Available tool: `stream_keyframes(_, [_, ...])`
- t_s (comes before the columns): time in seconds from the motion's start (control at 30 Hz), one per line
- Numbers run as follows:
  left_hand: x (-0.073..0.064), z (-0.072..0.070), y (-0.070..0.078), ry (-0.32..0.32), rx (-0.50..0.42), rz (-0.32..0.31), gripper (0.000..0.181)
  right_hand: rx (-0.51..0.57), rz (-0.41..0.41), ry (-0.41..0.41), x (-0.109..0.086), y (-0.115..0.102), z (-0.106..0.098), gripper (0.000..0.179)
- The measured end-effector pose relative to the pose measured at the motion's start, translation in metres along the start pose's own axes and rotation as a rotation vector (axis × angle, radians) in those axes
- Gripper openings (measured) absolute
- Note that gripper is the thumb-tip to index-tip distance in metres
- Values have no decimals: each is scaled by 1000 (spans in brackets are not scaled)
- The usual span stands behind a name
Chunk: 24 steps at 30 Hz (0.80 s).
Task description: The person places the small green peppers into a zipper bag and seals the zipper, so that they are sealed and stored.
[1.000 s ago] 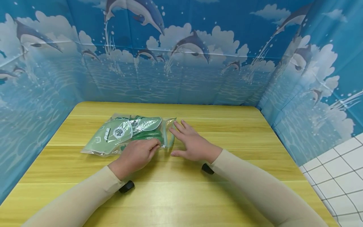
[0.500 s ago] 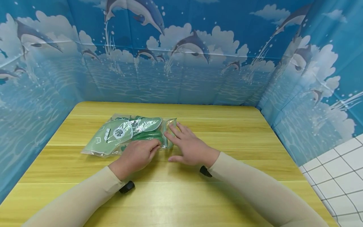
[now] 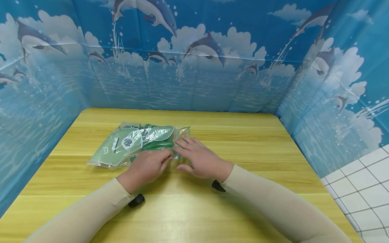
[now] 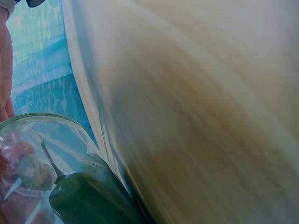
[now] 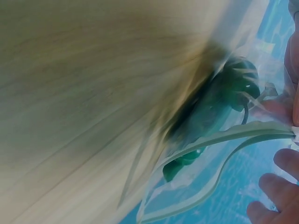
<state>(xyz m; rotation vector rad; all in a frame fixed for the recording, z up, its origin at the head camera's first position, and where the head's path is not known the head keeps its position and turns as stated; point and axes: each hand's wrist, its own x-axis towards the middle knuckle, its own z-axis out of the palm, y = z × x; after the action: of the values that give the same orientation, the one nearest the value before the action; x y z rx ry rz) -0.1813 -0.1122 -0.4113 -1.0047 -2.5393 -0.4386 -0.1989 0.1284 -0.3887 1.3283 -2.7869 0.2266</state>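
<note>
A clear zip bag [image 3: 104, 153] with a pale green print lies flat on the left of the table, its mouth end facing right. My left hand [image 3: 147, 167] pinches the bag's near edge by the zip, fingers curled. My right hand [image 3: 200, 158] reaches over the mouth end with its fingers spread and nearly straight; contact is hard to tell. Inside the bag, the left wrist view shows a glossy dark green pepper-like thing [image 4: 88, 200] with a thin stem. The two green zip strips [image 5: 205, 144] stand apart in the right wrist view, meeting at a small white slider [image 5: 295, 134].
The bag rests on a yellow wood-grain table [image 3: 243, 141]. A blue dolphin-print curtain [image 3: 194, 87] hangs along the back and both sides. White tiles [image 3: 367, 182] show beyond the right edge. Each wrist carries a small black camera [image 3: 136, 200].
My right hand has moved left and slightly nearer, so its fingers now overlap the bag's mouth end. My left hand and the bag have stayed nearly still.
</note>
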Motion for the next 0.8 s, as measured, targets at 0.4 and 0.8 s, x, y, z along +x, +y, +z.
stream_keyframes(0.4, [1,-1,0,22,-15,16,7,-14,-85,158,8,-5,2,34])
stream_keyframes(0.8, [1,-2,-1,34,-45,21,6,36,-96,236,11,-6,3,17])
